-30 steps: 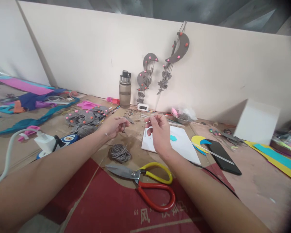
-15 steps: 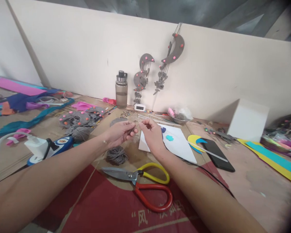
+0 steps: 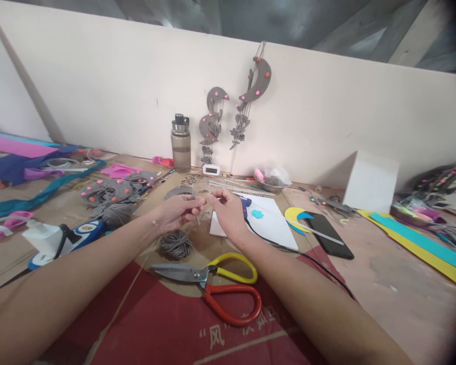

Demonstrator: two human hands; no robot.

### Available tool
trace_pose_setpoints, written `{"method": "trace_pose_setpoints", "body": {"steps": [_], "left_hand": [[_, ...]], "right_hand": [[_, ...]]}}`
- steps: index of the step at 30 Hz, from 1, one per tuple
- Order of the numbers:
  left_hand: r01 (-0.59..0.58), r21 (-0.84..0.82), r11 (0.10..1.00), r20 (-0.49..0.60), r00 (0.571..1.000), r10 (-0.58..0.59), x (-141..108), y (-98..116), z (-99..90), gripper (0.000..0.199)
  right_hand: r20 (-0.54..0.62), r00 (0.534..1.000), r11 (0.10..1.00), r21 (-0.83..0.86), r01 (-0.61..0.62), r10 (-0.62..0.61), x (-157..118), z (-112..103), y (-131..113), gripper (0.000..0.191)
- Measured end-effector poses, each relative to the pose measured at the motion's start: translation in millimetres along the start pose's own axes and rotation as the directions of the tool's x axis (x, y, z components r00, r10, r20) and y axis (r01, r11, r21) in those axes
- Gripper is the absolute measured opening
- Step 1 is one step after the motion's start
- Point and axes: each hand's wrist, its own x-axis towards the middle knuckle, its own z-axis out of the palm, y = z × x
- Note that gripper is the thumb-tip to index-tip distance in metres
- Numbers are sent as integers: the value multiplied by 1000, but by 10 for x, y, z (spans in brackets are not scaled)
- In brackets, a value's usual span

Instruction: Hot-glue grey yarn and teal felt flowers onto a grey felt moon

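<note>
My left hand (image 3: 180, 210) and my right hand (image 3: 228, 210) meet over the cardboard, thumbs and fingertips pinched close together. What they pinch is too small to make out. Just below my left hand lies a bundle of grey yarn (image 3: 177, 244). Nearer to me are scissors (image 3: 201, 275) with one yellow and one red handle, blades pointing left. Under and beside my right hand is a white board (image 3: 275, 230) with a turquoise flower-shaped piece (image 3: 257, 214) on it. A blue tool with a black cord (image 3: 246, 203) is partly hidden behind that hand.
Grey felt moon hangings (image 3: 260, 81) hang on the wall. A water bottle (image 3: 181, 147) and small white clock (image 3: 211, 170) stand at the back. Left are a power strip (image 3: 81, 233) and grey felt pieces (image 3: 108, 191); right, a black phone (image 3: 329, 235) and coloured sheets (image 3: 421, 243).
My fingertips have come closer together, now touching or nearly so. The whole scene sits further left because the view has turned slightly right.
</note>
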Motion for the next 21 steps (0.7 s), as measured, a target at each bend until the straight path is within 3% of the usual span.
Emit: {"method": "trace_pose_setpoints", "body": {"steps": [4,7,10,13,15,18,21], "left_hand": [[-101,38,994,-89,991,104,57,63,-135,12],[-189,113,975,-234,949,211,134,126,-339,14],[-256,209,944,-380,868,319,206,170,-548,16],[-274,233,933,-439,826,352,251,181,-692,16],[-267,260,928,-469,805,363,269,178,-754,15],[-244,316,917,-502,777,380,284,174,-831,16],[-235,363,901,-518,753,405,285,177,-898,18]], "right_hand": [[36,995,986,-132,98,-94,101,-116,-18,19],[49,987,888,-430,162,-156,238,-342,-46,26],[98,995,703,-705,91,-30,312,-562,-38,34],[109,974,480,-877,-1,201,250,-644,18,46],[87,955,385,-923,-29,282,160,-623,64,52],[50,960,340,-939,-48,275,51,-560,125,59],[0,947,392,-911,-132,321,47,-536,174,60]]}}
